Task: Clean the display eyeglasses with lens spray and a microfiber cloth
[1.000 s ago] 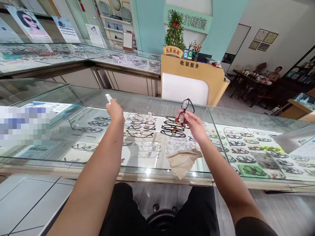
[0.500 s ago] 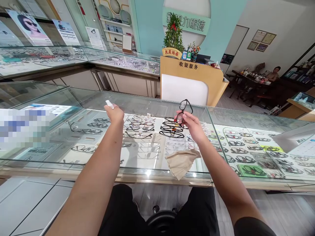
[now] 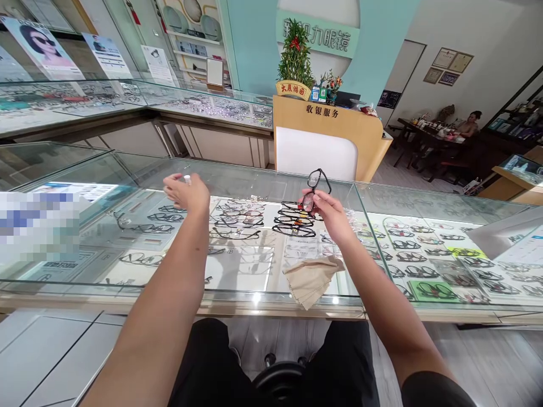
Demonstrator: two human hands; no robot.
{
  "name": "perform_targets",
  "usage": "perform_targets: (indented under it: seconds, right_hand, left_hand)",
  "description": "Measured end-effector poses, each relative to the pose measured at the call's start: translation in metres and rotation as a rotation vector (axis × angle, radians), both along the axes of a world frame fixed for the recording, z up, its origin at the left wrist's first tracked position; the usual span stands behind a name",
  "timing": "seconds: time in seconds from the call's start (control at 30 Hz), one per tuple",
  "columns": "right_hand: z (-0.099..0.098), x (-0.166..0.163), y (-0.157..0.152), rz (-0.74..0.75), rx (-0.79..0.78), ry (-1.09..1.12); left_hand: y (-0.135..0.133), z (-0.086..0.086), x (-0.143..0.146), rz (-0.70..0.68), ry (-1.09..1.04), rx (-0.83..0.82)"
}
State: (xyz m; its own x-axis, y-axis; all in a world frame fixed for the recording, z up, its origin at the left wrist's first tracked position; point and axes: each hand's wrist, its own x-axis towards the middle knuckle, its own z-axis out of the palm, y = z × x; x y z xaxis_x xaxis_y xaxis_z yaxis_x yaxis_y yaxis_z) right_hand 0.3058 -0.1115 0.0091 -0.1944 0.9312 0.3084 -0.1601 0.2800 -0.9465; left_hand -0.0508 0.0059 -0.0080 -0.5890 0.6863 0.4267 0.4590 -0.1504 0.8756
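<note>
My left hand is over the glass counter at left centre, its fingers stretched to the left and apart. Just behind it shows the white top of a small bottle-like object; my hand hides the rest, and whether they touch is unclear. My right hand pinches a pair of black-framed eyeglasses by the lower lens, with the frame held upright over the counter. A beige cleaning cloth lies on the glass below, draping over the front edge. Black eyeglass frames show in a column beside my right hand.
The glass display counter stretches across in front of me, with several rows of eyeglasses inside. A pixelated white object stands at left. Beyond are a wooden cashier desk and a person at a table.
My left hand has turned and its fingers have opened out leftward from a fist around the white object. The white object now points upright. My right hand still holds the eyeglasses, almost unmoved.
</note>
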Motion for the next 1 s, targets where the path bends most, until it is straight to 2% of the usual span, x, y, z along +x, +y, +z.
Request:
perform_targets:
  seconds: [0.1,0.17,0.23,0.3,0.37,0.43,0.5,0.53,0.63,0.77,0.87,1.0]
  right_hand:
    - [0.005,0.003,0.001,-0.024,0.021,0.028]
    - [0.008,0.007,0.001,-0.043,0.030,0.046]
    - [0.012,0.011,0.002,-0.064,0.036,0.058]
    - [0.016,0.015,0.002,-0.079,0.047,0.064]
    - [0.019,0.018,0.001,-0.095,0.058,0.063]
    - [0.021,0.021,0.001,-0.124,0.061,0.055]
    - [0.023,0.023,0.000,-0.152,0.063,0.042]
    - [0.023,0.024,0.000,-0.158,0.065,0.037]
    - [0.023,0.023,0.000,-0.146,0.069,0.039]
    - [0.022,0.021,0.000,-0.097,0.079,0.074]
    - [0.022,0.021,-0.001,-0.089,0.086,0.089]
    - [0.022,0.020,-0.001,-0.124,0.077,0.045]
  left_hand:
    - [-0.012,0.012,0.018,0.261,-0.093,0.077]
    - [-0.023,0.018,0.038,0.255,-0.016,0.261]
    - [-0.038,0.021,0.064,0.076,0.057,0.413]
    - [-0.057,0.021,0.092,-0.253,0.016,0.444]
    - [-0.079,0.021,0.118,-0.658,0.037,0.269]
    - [-0.101,0.019,0.139,-1.028,0.281,-0.037]
    - [-0.118,0.015,0.154,-1.299,0.535,-0.310]
    - [-0.125,0.012,0.160,-1.368,0.637,-0.405]
    - [-0.135,-0.002,0.173,-1.423,0.830,-0.542]
    - [-0.135,-0.015,0.179,-1.511,0.831,-0.470]
    - [-0.131,-0.013,0.177,-1.591,0.671,-0.477]
    - [-0.125,-0.006,0.171,-1.654,0.281,-0.703]
